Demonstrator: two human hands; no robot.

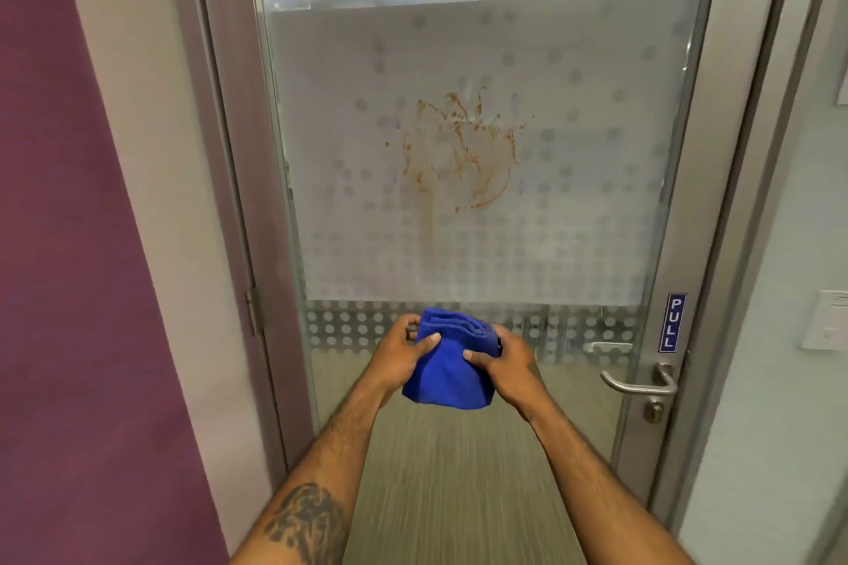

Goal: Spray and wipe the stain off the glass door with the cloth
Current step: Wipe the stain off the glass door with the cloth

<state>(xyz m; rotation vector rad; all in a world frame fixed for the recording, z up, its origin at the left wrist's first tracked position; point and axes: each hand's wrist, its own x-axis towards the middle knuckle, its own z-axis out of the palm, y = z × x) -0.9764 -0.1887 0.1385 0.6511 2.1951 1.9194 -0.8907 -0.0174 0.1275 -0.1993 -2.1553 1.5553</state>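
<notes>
An orange-brown stain (459,151) is smeared across the frosted, dotted panel of the glass door (573,220), with one drip running down from it. Below the stain I hold a folded blue cloth (447,369) in front of the door's lower part. My left hand (404,356) grips the cloth's left side and my right hand (507,358) grips its right side, thumbs pressed on the front. The cloth does not touch the glass. No spray bottle is in view.
A metal lever handle (638,383) with a lock below sits on the door's right frame, under a blue PULL sign (672,322). A purple wall (69,243) stands at the left. A white wall with a switch plate (826,320) is at the right.
</notes>
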